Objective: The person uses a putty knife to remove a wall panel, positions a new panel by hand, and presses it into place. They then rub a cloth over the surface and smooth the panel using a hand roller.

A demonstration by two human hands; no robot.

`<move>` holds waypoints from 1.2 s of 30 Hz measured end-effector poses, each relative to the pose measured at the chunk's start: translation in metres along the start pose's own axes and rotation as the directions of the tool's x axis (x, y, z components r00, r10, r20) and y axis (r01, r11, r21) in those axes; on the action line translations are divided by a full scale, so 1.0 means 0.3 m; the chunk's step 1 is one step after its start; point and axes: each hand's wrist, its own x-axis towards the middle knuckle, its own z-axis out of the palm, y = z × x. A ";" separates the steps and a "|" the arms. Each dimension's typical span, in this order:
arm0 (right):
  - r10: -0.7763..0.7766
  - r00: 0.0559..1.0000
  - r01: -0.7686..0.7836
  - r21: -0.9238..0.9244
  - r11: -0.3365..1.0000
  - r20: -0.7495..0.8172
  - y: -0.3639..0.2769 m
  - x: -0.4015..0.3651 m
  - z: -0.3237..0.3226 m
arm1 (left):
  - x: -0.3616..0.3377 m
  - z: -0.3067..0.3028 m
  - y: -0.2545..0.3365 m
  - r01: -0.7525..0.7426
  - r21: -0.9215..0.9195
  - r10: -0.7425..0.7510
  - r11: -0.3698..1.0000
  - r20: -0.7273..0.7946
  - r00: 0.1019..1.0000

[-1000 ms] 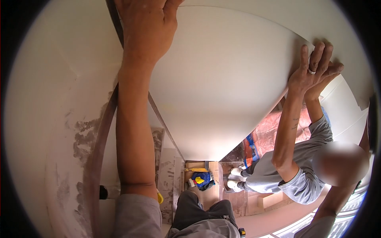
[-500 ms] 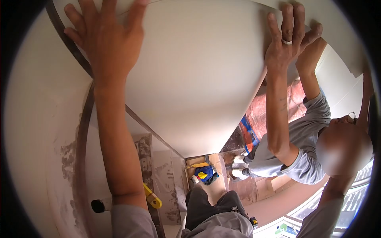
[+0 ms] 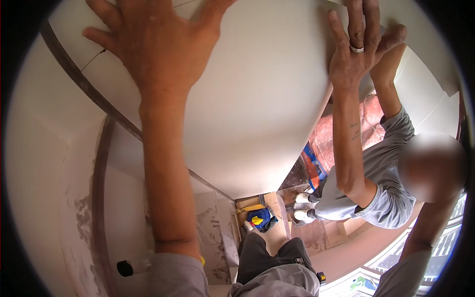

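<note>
Fingers spread, my left hand (image 3: 163,54) lies open against a large white board (image 3: 257,109) overhead. Its fingertips are partly cut off by the top edge of the view. My right forearm (image 3: 428,230) rises at the right edge, passing a co-worker's blurred head, and my right hand does not show. A co-worker's hand with a ring (image 3: 355,57) presses on the board's right edge, and the co-worker's other forearm (image 3: 388,81) reaches up just behind it.
A dark curved strip (image 3: 94,96) runs along the left. Below are a blue and yellow bundle (image 3: 258,218) on the floor and the co-worker's white shoes (image 3: 303,215). Reddish sheeting (image 3: 341,131) hangs behind the co-worker. Windows (image 3: 435,257) are at lower right.
My left hand and forearm appear further right and higher in view, still open on the board. The yellow tool beside my forearm is now mostly hidden. The co-worker's hands stay at the board's edge.
</note>
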 end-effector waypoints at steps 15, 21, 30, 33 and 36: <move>-0.041 0.999 0.040 -0.033 0.999 -0.034 -0.083 0.015 -0.041 | 0.049 -0.040 0.087 0.190 -0.119 -0.186 0.975 0.039 0.982; -0.274 0.947 0.246 -0.166 0.955 -0.169 -0.348 -0.011 -0.251 | 0.045 -0.040 0.071 0.155 -0.103 -0.143 0.983 0.108 0.984; -0.443 0.848 0.355 -0.310 0.882 -0.291 -0.580 -0.029 -0.478 | 0.013 -0.066 -0.012 0.133 -0.437 -0.068 0.890 0.163 0.984; -0.468 0.831 0.366 -0.338 0.867 -0.299 -0.625 -0.017 -0.520 | -0.002 -0.076 0.020 0.229 -0.411 -0.168 0.883 0.179 0.969; -0.470 0.825 0.363 -0.344 0.866 -0.313 -0.647 -0.006 -0.556 | 0.001 -0.079 0.026 0.215 -0.387 -0.153 0.897 0.185 0.971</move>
